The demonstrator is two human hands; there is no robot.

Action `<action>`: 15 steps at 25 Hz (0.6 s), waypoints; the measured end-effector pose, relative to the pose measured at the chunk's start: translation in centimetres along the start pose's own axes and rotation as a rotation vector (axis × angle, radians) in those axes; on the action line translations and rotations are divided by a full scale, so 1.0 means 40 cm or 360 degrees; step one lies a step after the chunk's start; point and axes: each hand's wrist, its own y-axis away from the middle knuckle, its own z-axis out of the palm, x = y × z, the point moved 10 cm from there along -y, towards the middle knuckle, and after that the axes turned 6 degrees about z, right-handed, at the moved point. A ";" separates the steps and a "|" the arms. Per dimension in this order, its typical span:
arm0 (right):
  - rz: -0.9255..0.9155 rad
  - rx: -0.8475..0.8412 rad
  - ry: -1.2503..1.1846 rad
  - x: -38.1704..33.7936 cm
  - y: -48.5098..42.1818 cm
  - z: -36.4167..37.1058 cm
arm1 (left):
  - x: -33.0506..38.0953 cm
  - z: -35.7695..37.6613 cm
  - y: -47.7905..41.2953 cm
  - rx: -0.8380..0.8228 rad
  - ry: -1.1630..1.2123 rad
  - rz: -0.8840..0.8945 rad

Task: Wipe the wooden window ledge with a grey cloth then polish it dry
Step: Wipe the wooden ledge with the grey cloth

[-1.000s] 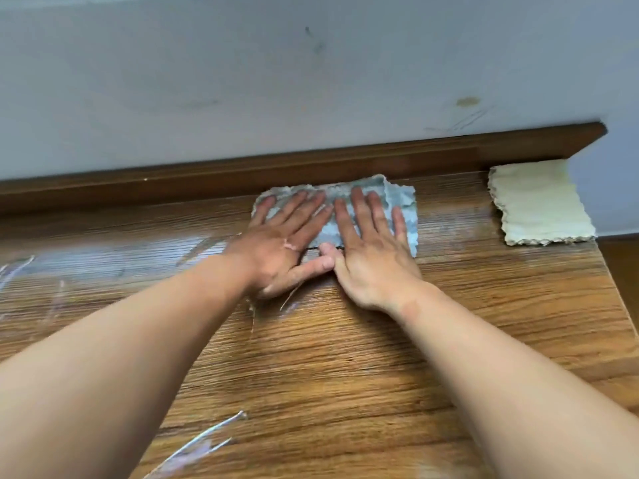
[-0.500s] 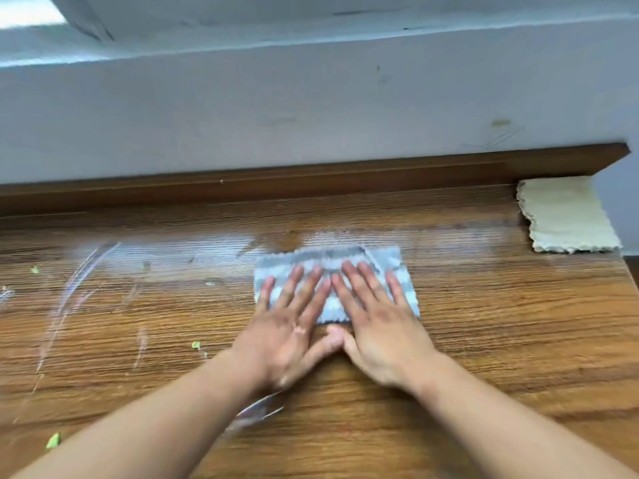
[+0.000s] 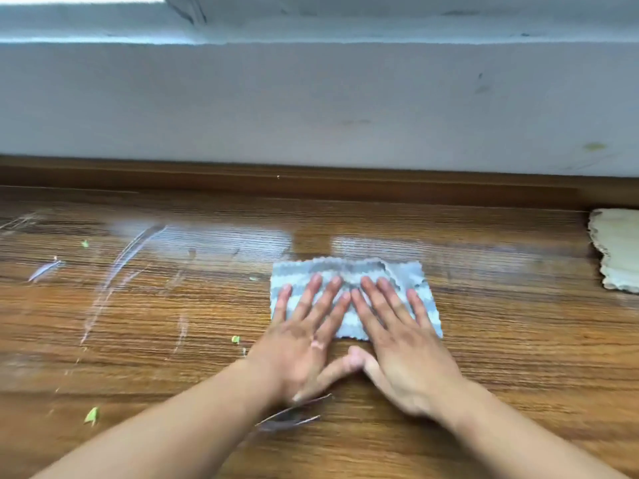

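Both hands lie flat with no closed grip, the left hand [image 3: 304,344] and right hand [image 3: 401,350] side by side, thumbs touching, fingers spread wide and pressing down on the grey cloth [image 3: 349,271], whose near half is hidden under them and whose texture is smeared by motion blur. It is a small folded rectangle, pale grey with darker wavy bands and scalloped edges, lying on the wooden ledge [image 3: 501,357] with its long axis left to right, parallel to the back trim. Far right of the hands, a cream cloth [image 3: 617,252] is cut off by the frame edge.
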 end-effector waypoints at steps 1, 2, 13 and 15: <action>0.0049 0.0014 0.0002 0.014 -0.076 -0.030 | -0.059 -0.035 -0.056 0.0006 0.0002 -0.0043; 0.0075 -0.0001 -0.0003 0.022 -0.154 -0.053 | -0.117 -0.075 -0.106 0.0034 -0.0006 -0.0056; 0.0001 -0.0061 0.0012 -0.062 0.075 0.010 | 0.007 0.026 0.100 0.0013 0.0095 0.0041; 0.0083 0.0134 -0.0008 -0.049 0.088 -0.017 | 0.009 0.006 0.097 0.0140 0.0186 -0.0099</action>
